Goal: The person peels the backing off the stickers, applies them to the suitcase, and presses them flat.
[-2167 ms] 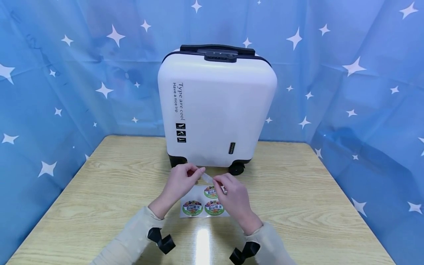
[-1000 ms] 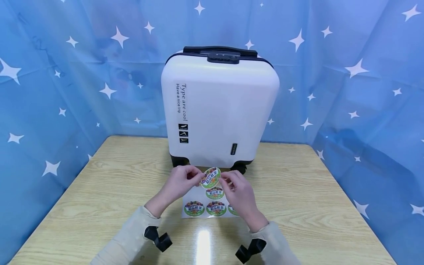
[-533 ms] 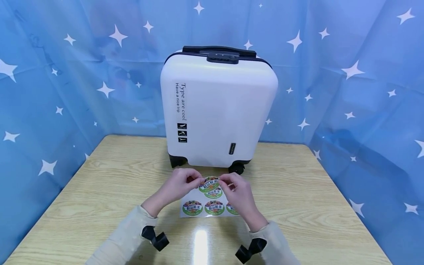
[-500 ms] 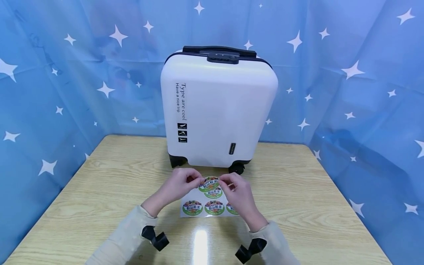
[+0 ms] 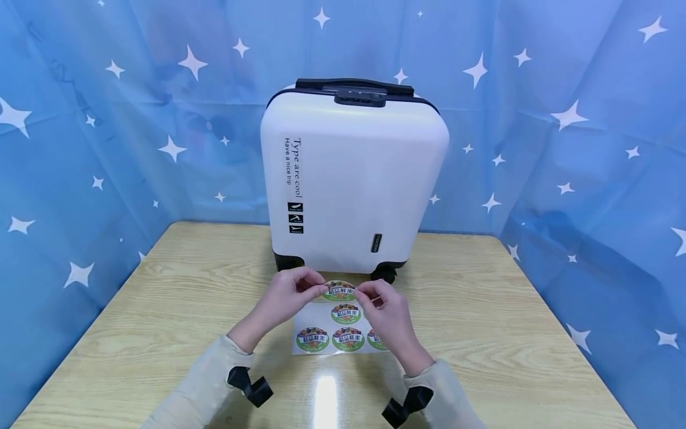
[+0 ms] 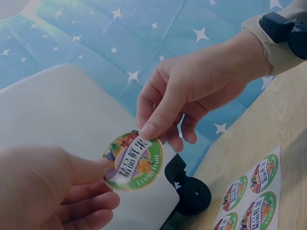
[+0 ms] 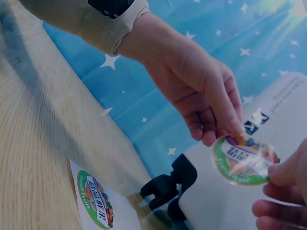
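A round fruit sticker (image 5: 340, 291) with a green border and printed characters is held by its edges between both hands, face up toward the head view. My left hand (image 5: 286, 298) pinches its left edge between thumb and fingers. On the opposite edge, my right hand (image 5: 387, 310) pinches it the same way. Below the hands a white sticker sheet (image 5: 316, 314) lies on the table, bearing several matching stickers (image 5: 348, 339); the right hand covers part of it. In the left wrist view the held sticker (image 6: 134, 162) appears in front of the white suitcase (image 6: 62, 105).
Just beyond the hands the white suitcase (image 5: 351, 179) stands upright on the wooden table (image 5: 471, 310), with black wheels (image 5: 383, 273) and a black top handle (image 5: 354, 83). Blue star-printed curtains (image 5: 568, 155) enclose the table's back and sides.
The sticker first showed as a pale, narrow strip between the hands. It then turned its printed face up, dipped over the sheet, levelled from a tilt and rose slightly toward the suitcase.
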A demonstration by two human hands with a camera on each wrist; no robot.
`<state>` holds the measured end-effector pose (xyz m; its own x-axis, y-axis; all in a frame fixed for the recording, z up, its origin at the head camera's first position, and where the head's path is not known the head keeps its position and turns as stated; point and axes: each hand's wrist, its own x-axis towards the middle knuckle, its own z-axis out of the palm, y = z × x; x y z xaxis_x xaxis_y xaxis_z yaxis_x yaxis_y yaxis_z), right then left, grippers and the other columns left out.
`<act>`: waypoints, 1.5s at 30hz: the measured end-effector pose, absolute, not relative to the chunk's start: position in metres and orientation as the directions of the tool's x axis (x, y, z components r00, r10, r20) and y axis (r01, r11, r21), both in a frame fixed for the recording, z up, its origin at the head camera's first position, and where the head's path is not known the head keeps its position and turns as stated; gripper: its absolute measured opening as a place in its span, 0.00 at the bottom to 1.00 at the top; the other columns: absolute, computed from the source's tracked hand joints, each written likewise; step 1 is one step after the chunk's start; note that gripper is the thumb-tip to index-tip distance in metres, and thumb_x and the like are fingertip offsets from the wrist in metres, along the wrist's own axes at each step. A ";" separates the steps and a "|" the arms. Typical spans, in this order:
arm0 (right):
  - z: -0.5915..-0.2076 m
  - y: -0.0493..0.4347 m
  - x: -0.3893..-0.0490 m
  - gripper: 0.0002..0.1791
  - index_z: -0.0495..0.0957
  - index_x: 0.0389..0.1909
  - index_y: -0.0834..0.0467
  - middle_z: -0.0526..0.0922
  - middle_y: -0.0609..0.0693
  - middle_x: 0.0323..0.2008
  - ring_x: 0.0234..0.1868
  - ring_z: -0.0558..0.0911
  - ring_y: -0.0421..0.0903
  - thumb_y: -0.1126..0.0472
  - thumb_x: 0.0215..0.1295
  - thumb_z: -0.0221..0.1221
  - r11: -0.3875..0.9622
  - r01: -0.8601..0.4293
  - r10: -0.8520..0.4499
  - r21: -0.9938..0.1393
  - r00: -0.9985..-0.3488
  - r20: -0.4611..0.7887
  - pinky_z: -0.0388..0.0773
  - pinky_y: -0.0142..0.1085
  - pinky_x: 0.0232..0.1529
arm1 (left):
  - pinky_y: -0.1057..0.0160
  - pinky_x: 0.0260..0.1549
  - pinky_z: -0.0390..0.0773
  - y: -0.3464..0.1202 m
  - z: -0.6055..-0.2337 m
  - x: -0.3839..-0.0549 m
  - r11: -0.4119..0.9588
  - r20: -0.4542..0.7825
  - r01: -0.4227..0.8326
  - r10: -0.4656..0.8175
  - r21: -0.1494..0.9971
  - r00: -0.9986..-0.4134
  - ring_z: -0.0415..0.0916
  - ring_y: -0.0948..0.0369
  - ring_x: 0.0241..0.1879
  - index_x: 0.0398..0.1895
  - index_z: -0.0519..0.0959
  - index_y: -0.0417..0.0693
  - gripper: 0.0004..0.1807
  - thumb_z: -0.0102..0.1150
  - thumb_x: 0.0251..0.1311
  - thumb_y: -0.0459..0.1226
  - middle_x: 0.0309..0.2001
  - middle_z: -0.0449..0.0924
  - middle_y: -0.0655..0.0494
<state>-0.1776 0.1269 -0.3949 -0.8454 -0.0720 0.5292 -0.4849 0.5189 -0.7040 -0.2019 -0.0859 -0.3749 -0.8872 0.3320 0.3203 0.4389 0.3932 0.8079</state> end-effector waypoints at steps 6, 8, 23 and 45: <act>-0.391 0.128 -0.178 0.02 0.80 0.33 0.56 0.79 0.43 0.29 0.28 0.76 0.39 0.64 0.60 0.62 0.464 -0.497 -0.047 -0.733 -0.840 0.541 0.76 0.31 0.28 | 0.65 0.25 0.76 -0.085 -0.373 -0.202 0.337 0.300 0.401 0.314 0.852 -0.901 0.76 0.60 0.27 0.32 0.80 0.49 0.03 0.63 0.56 0.36 0.29 0.80 0.60; -0.387 0.127 -0.176 0.02 0.80 0.33 0.57 0.79 0.43 0.29 0.28 0.76 0.40 0.65 0.60 0.62 0.444 -0.495 -0.032 -0.747 -0.841 0.539 0.76 0.31 0.29 | 0.65 0.24 0.76 -0.084 -0.372 -0.202 0.303 0.301 0.389 0.298 0.870 -0.906 0.77 0.56 0.28 0.32 0.81 0.48 0.03 0.63 0.56 0.37 0.29 0.80 0.59; -0.341 0.118 -0.167 0.03 0.77 0.34 0.67 0.79 0.60 0.28 0.26 0.75 0.46 0.71 0.60 0.59 0.280 -0.454 0.001 -0.846 -0.881 0.473 0.70 0.27 0.26 | 0.68 0.21 0.70 -0.078 -0.353 -0.206 0.233 0.399 0.439 0.200 0.868 -0.895 0.71 0.58 0.24 0.30 0.80 0.45 0.02 0.62 0.57 0.35 0.27 0.79 0.54; -0.301 0.111 -0.188 0.04 0.76 0.34 0.69 0.78 0.63 0.28 0.28 0.76 0.55 0.70 0.62 0.57 0.235 -0.527 -0.071 -0.817 -0.847 0.526 0.71 0.28 0.25 | 0.68 0.23 0.67 -0.080 -0.317 -0.215 0.225 0.530 0.526 0.049 0.820 -0.847 0.68 0.57 0.27 0.34 0.79 0.43 0.08 0.62 0.57 0.39 0.30 0.77 0.53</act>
